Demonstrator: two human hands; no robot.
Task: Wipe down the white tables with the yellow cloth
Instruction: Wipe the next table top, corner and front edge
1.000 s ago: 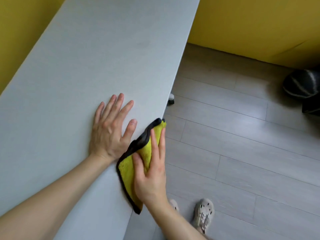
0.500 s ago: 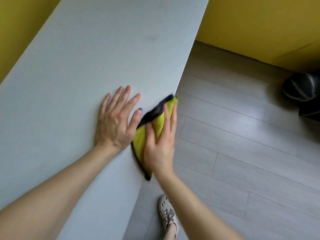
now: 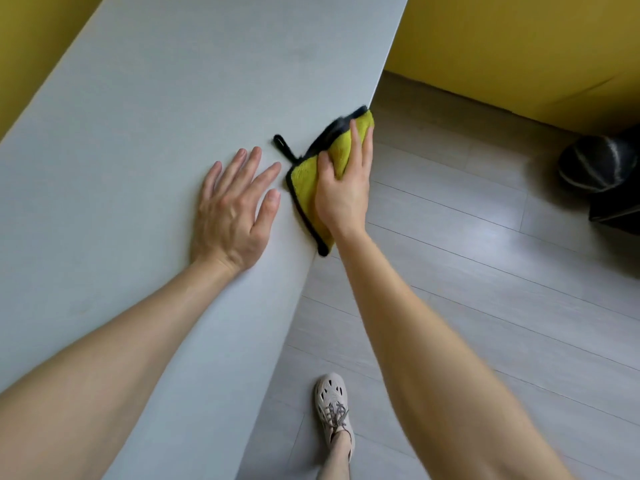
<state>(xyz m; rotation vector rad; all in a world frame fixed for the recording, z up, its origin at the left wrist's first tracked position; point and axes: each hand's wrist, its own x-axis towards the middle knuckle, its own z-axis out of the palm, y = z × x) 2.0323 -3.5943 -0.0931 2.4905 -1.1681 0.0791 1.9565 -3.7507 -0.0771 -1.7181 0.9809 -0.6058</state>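
Standing beside the person, I record the yellow cloth at the right-hand long edge of the white tabletop, draped over that edge, part on top and part hanging down the side. It has black trim, and a black hanging loop lies on the surface just beside it. The right hand presses on the cloth, fingers straight and close together along the edge, thumb set apart on the upper face. The left hand rests palm down on the tabletop, fingers spread, near the cloth but not touching it.

Edges: the tabletop's left long edge runs close along a yellow wall. The right edge stands open to the pale plank floor. Bare tabletop stretches ahead of both hands to the far end.

On the floor, one light perforated shoe stands near the table's side. A dark rounded object sits well apart at the right, before another yellow wall; what it is I cannot tell.
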